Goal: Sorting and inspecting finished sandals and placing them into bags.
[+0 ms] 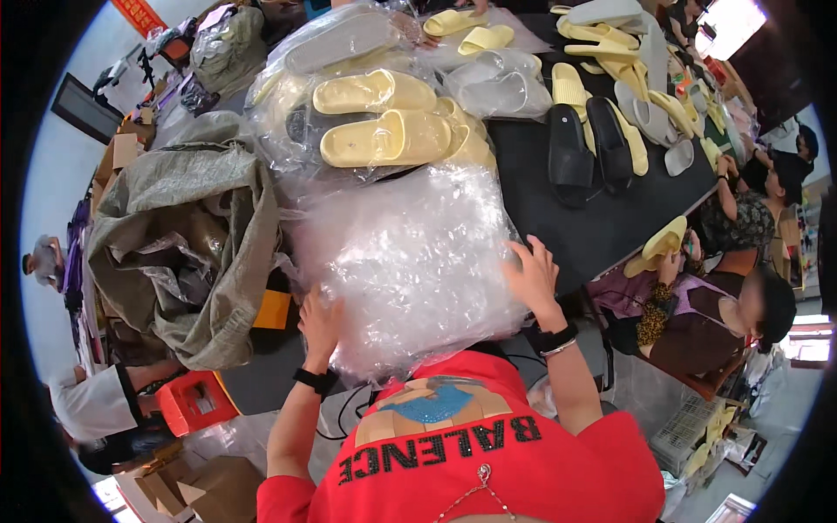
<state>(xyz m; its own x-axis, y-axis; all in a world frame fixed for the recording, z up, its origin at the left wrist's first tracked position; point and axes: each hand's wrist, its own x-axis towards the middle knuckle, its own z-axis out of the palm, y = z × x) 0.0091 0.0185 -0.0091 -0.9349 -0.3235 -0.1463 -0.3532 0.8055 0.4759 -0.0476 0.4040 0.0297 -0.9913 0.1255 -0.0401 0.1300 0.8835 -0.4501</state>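
Note:
A thick stack of clear plastic bags (410, 253) lies in front of me at the table's near edge. My left hand (321, 329) rests against its near left side, fingers stretched along the plastic. At its right edge, my right hand (534, 277) touches the bags with fingers spread. Neither hand grips anything. Just beyond the stack, a pair of pale yellow slides (388, 138) lies on bagged slippers. A grey slipper (344, 39) in clear plastic is farther back.
A large woven sack (235, 270) stands open at left, with plastic inside. Black slides (571, 157) and more yellow and grey slippers lie across the black table (558, 235). At right, a seated person holds a yellow slipper (660, 244). A red stool (187, 405) is at lower left.

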